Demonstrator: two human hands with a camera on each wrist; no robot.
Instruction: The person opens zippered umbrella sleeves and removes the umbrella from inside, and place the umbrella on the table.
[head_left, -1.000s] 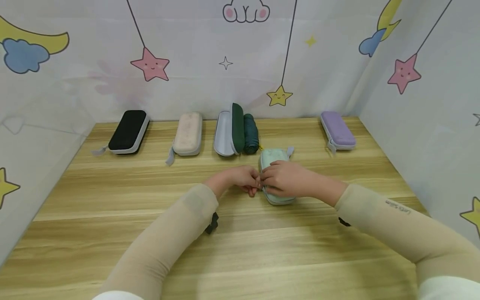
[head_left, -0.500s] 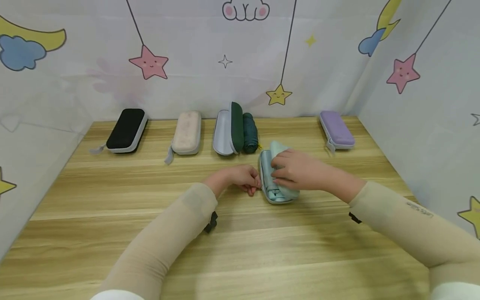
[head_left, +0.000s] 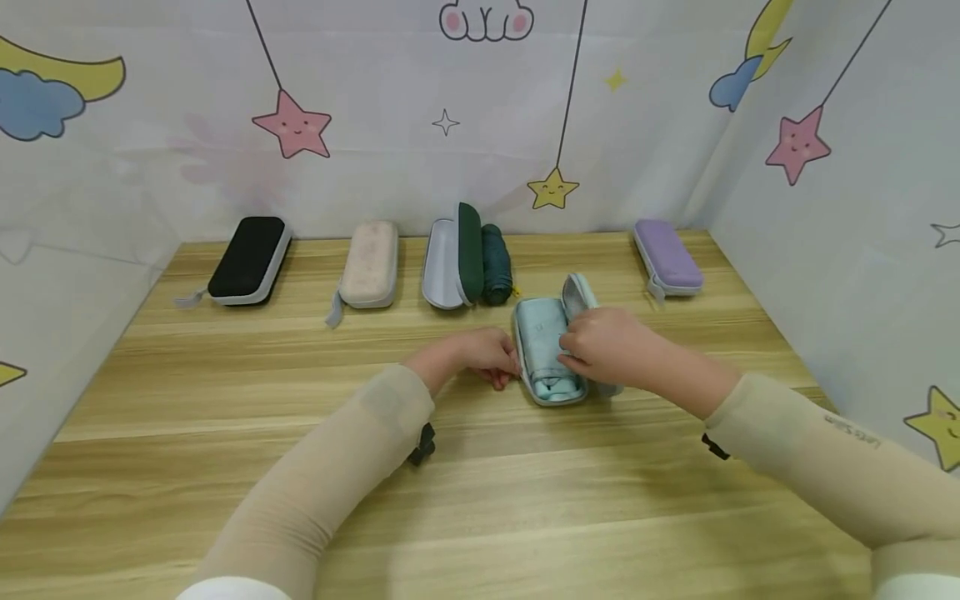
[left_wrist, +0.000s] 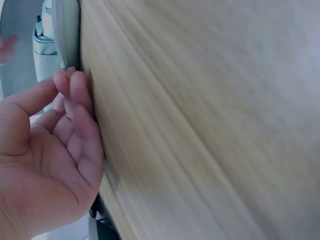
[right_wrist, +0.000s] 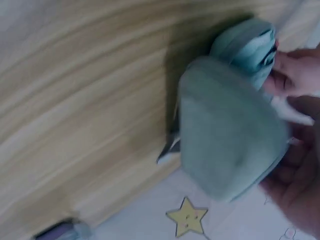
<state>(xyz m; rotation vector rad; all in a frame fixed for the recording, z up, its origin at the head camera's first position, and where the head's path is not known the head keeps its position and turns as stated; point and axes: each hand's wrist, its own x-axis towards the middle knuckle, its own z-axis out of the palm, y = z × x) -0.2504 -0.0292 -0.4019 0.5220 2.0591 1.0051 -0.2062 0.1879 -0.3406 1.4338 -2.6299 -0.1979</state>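
A mint green zip case [head_left: 525, 392] lies on the table with its lid [right_wrist: 227, 130] swung up toward the right. Inside it sits a folded pale blue-green umbrella [head_left: 543, 333]. My left hand [head_left: 487, 354] pinches the case's left rim between thumb and index finger, as the left wrist view [left_wrist: 55, 145] shows closely. With curled fingers my right hand [head_left: 611, 346] holds the free edge of the lid, tilting it back. In the right wrist view the lid's outer face covers much of the case body.
Along the back stand a black case [head_left: 247, 258], a cream case [head_left: 370, 262], an unzipped dark green case [head_left: 468, 254] and a purple case [head_left: 669, 258]. A rolled dark green umbrella [head_left: 496, 265] lies beside the unzipped one. A printed cloth wall [head_left: 375, 183] rises behind.
The mint case's lid has gone from closed to raised and tilted rightward, exposing the umbrella. My right hand has moved right with it; my left hand has stayed at the rim.
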